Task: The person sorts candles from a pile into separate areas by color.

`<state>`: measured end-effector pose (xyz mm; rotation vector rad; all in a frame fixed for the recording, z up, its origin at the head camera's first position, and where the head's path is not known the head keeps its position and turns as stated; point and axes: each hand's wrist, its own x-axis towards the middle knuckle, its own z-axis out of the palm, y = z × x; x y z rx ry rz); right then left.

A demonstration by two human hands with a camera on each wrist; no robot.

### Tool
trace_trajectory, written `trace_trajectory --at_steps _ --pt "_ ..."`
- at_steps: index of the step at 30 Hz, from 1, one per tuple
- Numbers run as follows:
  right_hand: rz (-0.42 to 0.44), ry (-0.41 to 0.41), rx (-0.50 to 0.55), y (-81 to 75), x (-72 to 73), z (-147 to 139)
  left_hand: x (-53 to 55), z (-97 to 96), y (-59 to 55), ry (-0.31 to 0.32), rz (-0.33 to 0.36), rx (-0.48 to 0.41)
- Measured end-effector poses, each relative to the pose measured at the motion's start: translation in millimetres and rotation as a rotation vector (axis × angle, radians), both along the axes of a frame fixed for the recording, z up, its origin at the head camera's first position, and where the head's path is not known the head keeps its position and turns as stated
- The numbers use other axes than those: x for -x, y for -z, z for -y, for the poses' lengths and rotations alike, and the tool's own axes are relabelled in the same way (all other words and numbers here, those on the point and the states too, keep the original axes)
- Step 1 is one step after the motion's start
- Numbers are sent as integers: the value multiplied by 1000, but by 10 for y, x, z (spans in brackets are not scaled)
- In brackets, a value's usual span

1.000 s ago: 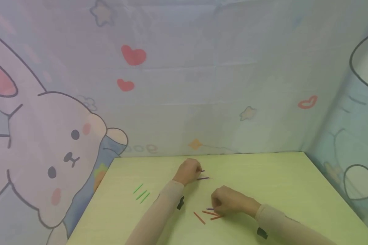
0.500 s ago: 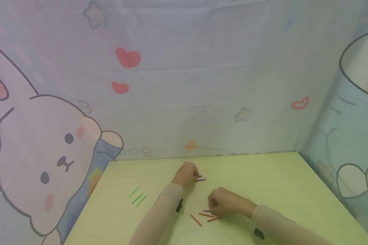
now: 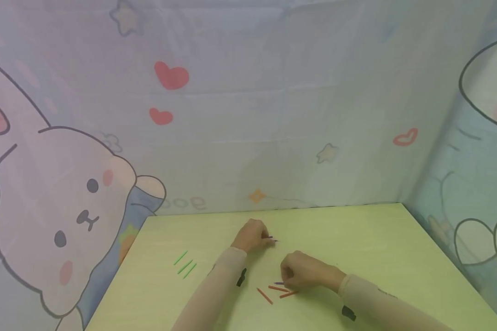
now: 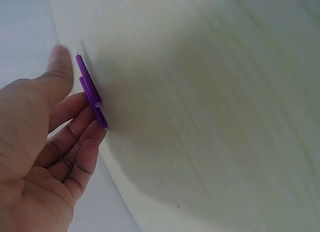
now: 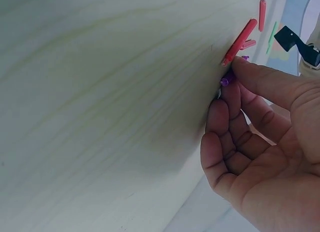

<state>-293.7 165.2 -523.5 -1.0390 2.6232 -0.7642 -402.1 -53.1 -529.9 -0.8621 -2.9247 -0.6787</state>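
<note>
In the left wrist view, two thin purple candles [image 4: 89,80] lie side by side on the table, one tipped with a fine pale wick. My left hand [image 3: 251,235] is at them, its fingertips touching the candles from behind. The left thumb stands apart from them on the other side. Closer to me, my right hand [image 3: 306,271] pinches another purple candle [image 5: 226,80] between thumb and forefinger, low over the tabletop. Beside that hand lie three red candles [image 3: 265,295], two near its fingertips and one further left.
Three green candles [image 3: 185,266] lie roughly parallel at the left of the pale yellow-green table [image 3: 356,243]. A cloth wall [image 3: 290,138] printed with hearts and cartoon animals rises behind the far edge.
My left thumb has come out over the nearer purple candle, which now shows less in the head view. The right hand stays about where it was. The head view has shifted slightly.
</note>
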Motion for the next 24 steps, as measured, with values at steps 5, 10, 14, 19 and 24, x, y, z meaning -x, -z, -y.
trace_trajectory --at_steps 5,10,14,19,24 --pt "0 -2 4 -25 -18 2 -3 -4 6 9 -21 44" --pt "-19 -3 2 -48 -31 3 1 -10 29 21 -44 31" --pt "-33 -6 -2 -51 -23 6 -7 -12 23 24 -63 25" --pt "-34 -8 -1 -41 -15 5 -13 -9 17 26 -78 29" --pt "-33 -16 1 -27 -5 4 -15 -4 11 28 -89 55"
